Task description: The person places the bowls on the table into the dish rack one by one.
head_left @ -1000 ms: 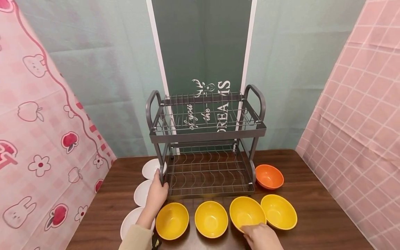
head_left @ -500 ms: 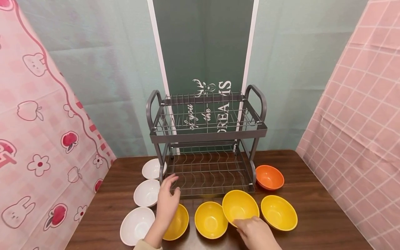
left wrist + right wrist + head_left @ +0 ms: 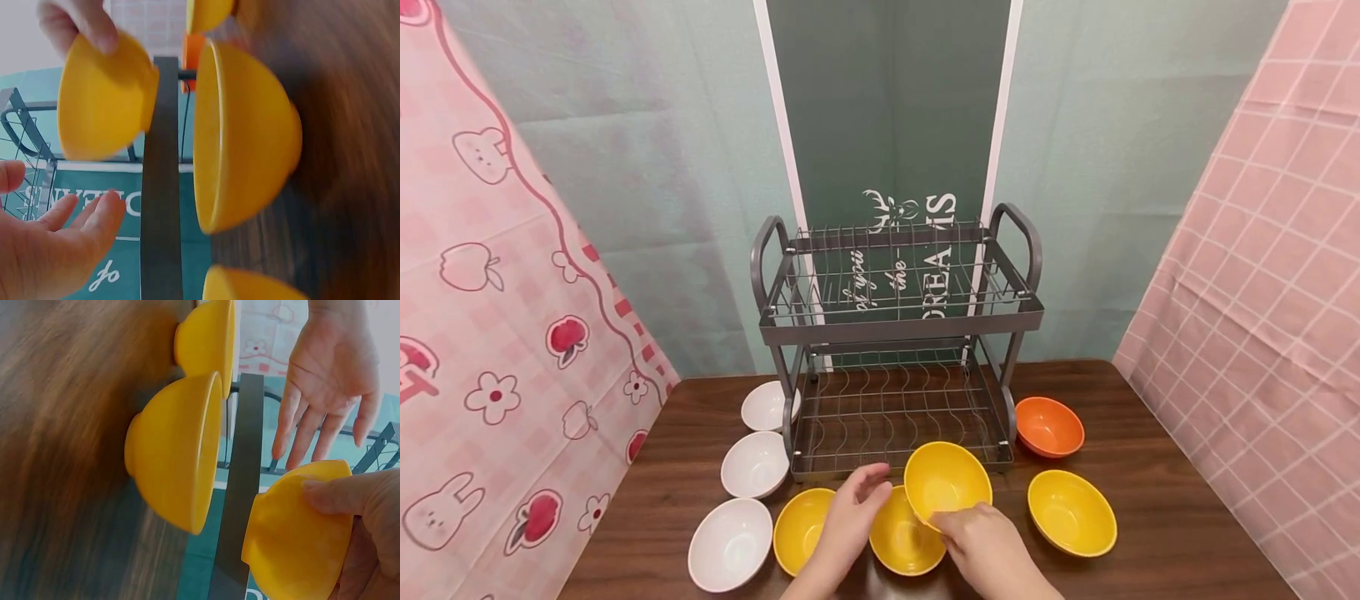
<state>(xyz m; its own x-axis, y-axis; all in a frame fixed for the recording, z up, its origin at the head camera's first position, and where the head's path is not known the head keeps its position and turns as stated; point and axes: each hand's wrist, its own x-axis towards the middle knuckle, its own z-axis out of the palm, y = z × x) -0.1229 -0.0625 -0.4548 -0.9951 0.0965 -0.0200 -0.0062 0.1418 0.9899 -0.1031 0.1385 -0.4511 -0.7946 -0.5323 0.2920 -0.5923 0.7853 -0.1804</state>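
My right hand (image 3: 988,546) pinches the rim of a yellow bowl (image 3: 948,479), lifted above the table and tilted. In the right wrist view the thumb lies on the outside of this bowl (image 3: 300,534). My left hand (image 3: 850,517) is just left of the held bowl, fingers extended and apart from it, as the left wrist view shows with the palm of the hand (image 3: 59,250). Below the hands stands another yellow bowl (image 3: 904,546), partly covered by the held one. A further yellow bowl (image 3: 797,529) stands behind the left forearm, partly hidden.
A dark two-tier dish rack (image 3: 902,321) stands behind the bowls on the wooden table (image 3: 1180,517). Three white bowls (image 3: 730,546) line its left side. At the right are an orange bowl (image 3: 1049,427) and a yellow bowl (image 3: 1072,513).
My right hand has lifted the yellow bowl off the table and carried it left. My left hand has let go of the rack's left side and moved right, toward the held bowl.
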